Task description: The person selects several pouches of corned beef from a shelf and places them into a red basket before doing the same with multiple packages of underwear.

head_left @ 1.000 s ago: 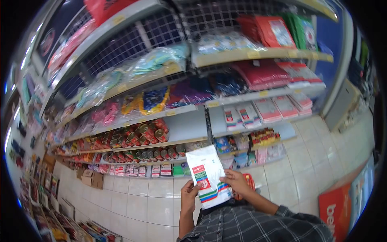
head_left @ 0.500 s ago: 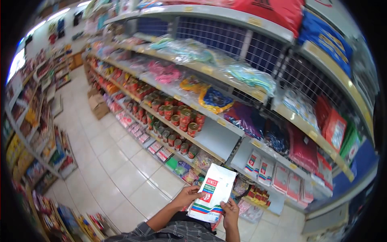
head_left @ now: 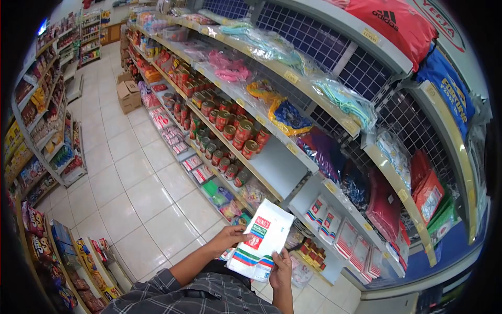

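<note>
A flat white packet (head_left: 274, 225) with a red and green label and green, red and blue stripes is held in front of my body, its printed face towards me. My left hand (head_left: 228, 241) pinches its left edge beside the label. Lower down, my right hand (head_left: 281, 269) grips the right edge near the stripes, thumb on the front. Both hands are closed on it, with some fingers hidden behind. Similar white striped packets (head_left: 329, 225) lie on the shelf just to the right, next to red-and-white packs (head_left: 346, 235).
Rows of red tins (head_left: 243, 131) fill the shelf ahead, beside a bare shelf stretch (head_left: 280, 170). Bagged clothes (head_left: 384, 204) lie on higher shelves at right. A cardboard box (head_left: 128, 93) stands on the tiled floor (head_left: 125, 183). Snack shelves (head_left: 47, 136) line the aisle's left side.
The view has shifted, so the shelves sit further right and the aisle shows more fully. Both hands keep hold of the packet, which appears slightly further left and higher.
</note>
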Available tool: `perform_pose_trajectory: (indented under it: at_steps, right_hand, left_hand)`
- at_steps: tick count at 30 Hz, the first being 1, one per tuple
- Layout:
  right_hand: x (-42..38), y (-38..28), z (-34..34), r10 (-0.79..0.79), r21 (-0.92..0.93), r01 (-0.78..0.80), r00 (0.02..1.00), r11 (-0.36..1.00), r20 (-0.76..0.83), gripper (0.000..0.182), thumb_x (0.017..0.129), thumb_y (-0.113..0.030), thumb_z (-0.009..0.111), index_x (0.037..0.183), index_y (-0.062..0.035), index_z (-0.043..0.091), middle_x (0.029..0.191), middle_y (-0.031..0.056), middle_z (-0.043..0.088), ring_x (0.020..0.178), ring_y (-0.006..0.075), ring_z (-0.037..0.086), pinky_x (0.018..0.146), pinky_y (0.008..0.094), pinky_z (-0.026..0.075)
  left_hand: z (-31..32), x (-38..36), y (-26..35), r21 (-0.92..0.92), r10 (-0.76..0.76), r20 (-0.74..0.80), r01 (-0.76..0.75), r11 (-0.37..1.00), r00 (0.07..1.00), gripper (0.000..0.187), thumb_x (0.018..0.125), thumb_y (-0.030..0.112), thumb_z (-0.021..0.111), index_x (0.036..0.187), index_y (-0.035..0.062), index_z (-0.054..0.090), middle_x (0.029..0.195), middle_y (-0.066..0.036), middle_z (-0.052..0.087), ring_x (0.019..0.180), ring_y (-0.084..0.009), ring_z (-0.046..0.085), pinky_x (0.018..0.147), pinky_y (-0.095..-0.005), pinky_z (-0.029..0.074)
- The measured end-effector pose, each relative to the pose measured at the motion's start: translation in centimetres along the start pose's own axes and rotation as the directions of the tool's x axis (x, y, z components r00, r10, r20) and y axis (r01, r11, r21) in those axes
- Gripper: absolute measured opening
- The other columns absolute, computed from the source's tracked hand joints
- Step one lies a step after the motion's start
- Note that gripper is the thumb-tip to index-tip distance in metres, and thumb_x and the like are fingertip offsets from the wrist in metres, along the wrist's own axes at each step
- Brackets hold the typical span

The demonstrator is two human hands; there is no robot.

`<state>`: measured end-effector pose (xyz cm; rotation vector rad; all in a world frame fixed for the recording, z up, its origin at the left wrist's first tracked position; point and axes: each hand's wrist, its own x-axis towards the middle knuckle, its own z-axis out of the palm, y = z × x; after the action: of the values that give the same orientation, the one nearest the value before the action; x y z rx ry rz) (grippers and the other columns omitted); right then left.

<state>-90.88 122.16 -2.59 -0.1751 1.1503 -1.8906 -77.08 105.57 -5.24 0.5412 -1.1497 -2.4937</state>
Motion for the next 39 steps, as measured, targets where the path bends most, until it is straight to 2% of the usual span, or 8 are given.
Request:
perform_pose_trajectory:
  at_steps: [8, 11, 15, 18, 21, 26, 32, 39]
  right_hand:
    - [2.7, 2.7, -8.4, -0.084, -0.57, -0.053, 0.974, 0.82, -0.212, 0.033, 0.082, -0.012, 0.068, 0.111, -0.0014, 0.057, 0.078, -0.0042, 0.056, 0.069, 0.0038, 0.052, 0.054, 0.0191, 0.036]
    - [2.9, 5.6, -14.9, -0.011, -0.676, -0.223, 0.946, 0.703, -0.323, 0.036, 0.085, -0.012, 0.064, 0.116, 0.0036, 0.054, 0.084, 0.0042, 0.064, 0.062, 0.0054, 0.053, 0.051, 0.0199, 0.039]
    - [1.7, 11.2, -25.2, 0.134, -0.733, -0.509, 0.851, 0.452, -0.508, 0.039, 0.083, -0.012, 0.066, 0.117, 0.002, 0.054, 0.079, 0.005, 0.064, 0.066, 0.008, 0.057, 0.051, 0.0218, 0.045]
    - [-0.5, 16.4, -35.9, 0.208, -0.894, -0.376, 0.88, -0.242, -0.427, 0.042, 0.073, -0.013, 0.069, 0.11, 0.0029, 0.058, 0.085, 0.0146, 0.066, 0.066, 0.0181, 0.064, 0.052, 0.0296, 0.049]
    - [-2.4, 20.8, -43.0, 0.249, -0.861, -0.186, 0.909, -0.474, -0.334, 0.04, 0.069, -0.011, 0.069, 0.106, 0.0027, 0.061, 0.087, 0.0188, 0.067, 0.068, 0.0213, 0.066, 0.054, 0.0339, 0.052]
    - [5.6, 27.5, -40.3, 0.365, -0.583, -0.795, 0.6, 0.168, -0.712, 0.039, 0.076, -0.009, 0.068, 0.113, -0.0009, 0.058, 0.083, 0.008, 0.065, 0.067, 0.014, 0.061, 0.05, 0.0278, 0.049]
    - [17.8, 35.4, -38.6, 0.421, -0.342, -0.597, 0.779, 0.726, -0.465, 0.031, 0.088, -0.005, 0.057, 0.118, -0.0036, 0.047, 0.095, 0.004, 0.06, 0.08, 0.0108, 0.058, 0.069, 0.027, 0.05]
    - [21.7, 44.0, -44.2, 0.393, -0.448, -0.608, 0.781, 0.655, -0.486, 0.022, 0.09, -0.013, 0.057, 0.111, -0.0058, 0.052, 0.104, 0.0052, 0.061, 0.092, 0.015, 0.061, 0.075, 0.0312, 0.05]
  left_hand:
    - [-14.6, 4.3, -11.7, 0.444, 0.168, 0.034, -0.165, 0.881, 0.985, 0.026, 0.087, 0.025, 0.059, 0.106, 0.007, 0.063, 0.086, -0.004, 0.066, 0.071, -0.0128, 0.06, 0.064, -0.0263, 0.05]
    - [-18.2, 1.4, -14.6, 0.735, -0.076, -0.38, 0.35, 0.58, 0.922, 0.041, 0.082, 0.039, 0.06, 0.102, 0.0033, 0.064, 0.091, -0.017, 0.066, 0.085, -0.0258, 0.064, 0.076, -0.0355, 0.05]
    - [-23.2, -3.7, -26.9, 0.696, -0.537, -0.447, 0.655, 0.294, 0.715, 0.063, 0.073, 0.057, 0.06, 0.106, 0.0026, 0.065, 0.105, -0.023, 0.064, 0.101, -0.0373, 0.061, 0.085, -0.0426, 0.048]
    - [-25.6, -9.2, -41.5, 0.673, -0.826, -0.404, 0.739, 0.022, 0.393, 0.095, 0.054, 0.063, 0.075, 0.124, 0.0024, 0.054, 0.117, -0.025, 0.058, 0.11, -0.0362, 0.057, 0.09, -0.0445, 0.047]
    - [-19.4, -7.3, -38.9, 0.393, -0.622, -0.775, 0.856, -0.337, 0.111, 0.121, 0.049, 0.062, 0.08, 0.143, 0.0067, 0.029, 0.134, -0.027, 0.043, 0.114, -0.0435, 0.051, 0.089, -0.0572, 0.045]
    - [-18.6, -4.3, -41.3, 0.354, -0.48, -0.865, 0.854, -0.382, 0.143, 0.122, 0.051, 0.053, 0.081, 0.144, 0.0032, 0.019, 0.135, -0.028, 0.038, 0.11, -0.0446, 0.053, 0.084, -0.0595, 0.048]
    - [-18.9, -3.1, -45.4, 0.345, -0.303, -0.914, 0.909, -0.234, 0.269, 0.088, 0.065, 0.04, 0.073, 0.139, 0.0078, 0.036, 0.125, -0.021, 0.048, 0.097, -0.037, 0.058, 0.085, -0.0424, 0.048]
    - [-18.9, -2.5, -46.8, 0.346, -0.285, -0.923, 0.883, -0.316, 0.259, 0.079, 0.068, 0.047, 0.068, 0.133, 0.0076, 0.044, 0.119, -0.019, 0.054, 0.099, -0.0348, 0.06, 0.085, -0.0427, 0.049]
